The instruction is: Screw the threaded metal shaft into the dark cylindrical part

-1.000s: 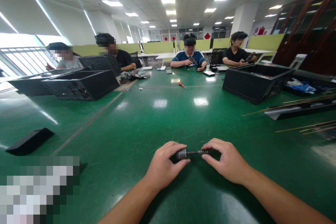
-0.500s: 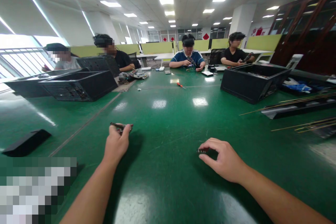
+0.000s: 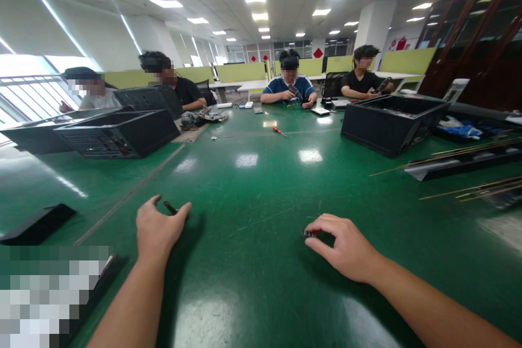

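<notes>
My left hand (image 3: 159,231) is low over the table at left, thumb and fingers spread apart. A small dark, narrow piece (image 3: 169,207) shows between its thumb and forefinger, partly hidden behind the hand; its kind is unclear. To the right, my right hand (image 3: 342,244) is curled in a pinch. Between thumb and fingertips it grips a small dark piece with shiny bits along its edge (image 3: 307,234), too small to name. The green table (image 3: 240,239) lies beneath both hands.
Black computer cases stand at left (image 3: 118,133) and right (image 3: 391,125). An orange screwdriver (image 3: 279,130) lies farther back. Thin brass-coloured rods (image 3: 448,157) jut in from the right. A black block-shaped part (image 3: 38,224) lies at left. Several people sit around the table, one opposite (image 3: 289,84).
My left hand has opened its fingers and shifted left, away from its earlier grip on the dark piece. My right hand keeps its pinch. The view has shifted slightly.
</notes>
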Demonstrator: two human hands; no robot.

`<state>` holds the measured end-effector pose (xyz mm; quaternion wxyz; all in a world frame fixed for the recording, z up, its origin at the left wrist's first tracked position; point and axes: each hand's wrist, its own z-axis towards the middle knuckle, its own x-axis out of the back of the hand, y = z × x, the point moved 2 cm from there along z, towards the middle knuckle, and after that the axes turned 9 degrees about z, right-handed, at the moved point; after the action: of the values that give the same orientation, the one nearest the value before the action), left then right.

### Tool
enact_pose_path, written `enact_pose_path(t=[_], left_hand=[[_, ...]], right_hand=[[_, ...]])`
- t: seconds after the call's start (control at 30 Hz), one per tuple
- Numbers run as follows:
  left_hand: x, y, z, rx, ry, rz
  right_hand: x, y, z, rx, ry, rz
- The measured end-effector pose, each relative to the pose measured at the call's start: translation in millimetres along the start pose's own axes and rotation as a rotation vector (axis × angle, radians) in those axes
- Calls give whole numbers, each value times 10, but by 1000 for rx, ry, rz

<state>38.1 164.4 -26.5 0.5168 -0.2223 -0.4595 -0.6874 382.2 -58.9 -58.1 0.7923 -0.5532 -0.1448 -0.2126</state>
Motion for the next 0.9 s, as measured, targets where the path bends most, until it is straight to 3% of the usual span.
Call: enact_pose_path(t=[0.07, 0.13, 0.17, 0.23, 0.33, 0.43, 0.53, 0.6, 0.7, 0.8, 0.9], left_hand=[[108, 220, -161, -148, 147, -107], [169, 526, -427, -388, 170, -286], [170, 694, -590, -511, 88, -380], [128, 1015, -943, -696, -208, -570], [62, 1361, -1401, -849, -577, -797], [28, 1496, -1611, -807, -685, -949], [31, 1507, -1598, -754, -700, -996], [63, 1460, -1460, -699, -634, -961], [169, 1244, -1061, -555, -327, -780], [303, 826, -583, -406, 58, -481], [379, 330, -213, -218, 319, -195]], right_hand=[[-30, -10, 2, -22, -27, 77], [-80, -24, -2, -67, -82, 203], [-110, -34, -6, -92, -116, 276], [-168, -58, -15, -114, -178, 403], [-225, -79, -23, -97, -209, 455], [-248, -59, -21, -92, -188, 449], [-262, -30, -19, -108, -180, 487], [-266, -19, -22, -130, -188, 529], [-255, -13, -31, -159, -194, 490], [-229, -25, -34, -150, -190, 383], [-219, -49, -34, -133, -207, 301]])
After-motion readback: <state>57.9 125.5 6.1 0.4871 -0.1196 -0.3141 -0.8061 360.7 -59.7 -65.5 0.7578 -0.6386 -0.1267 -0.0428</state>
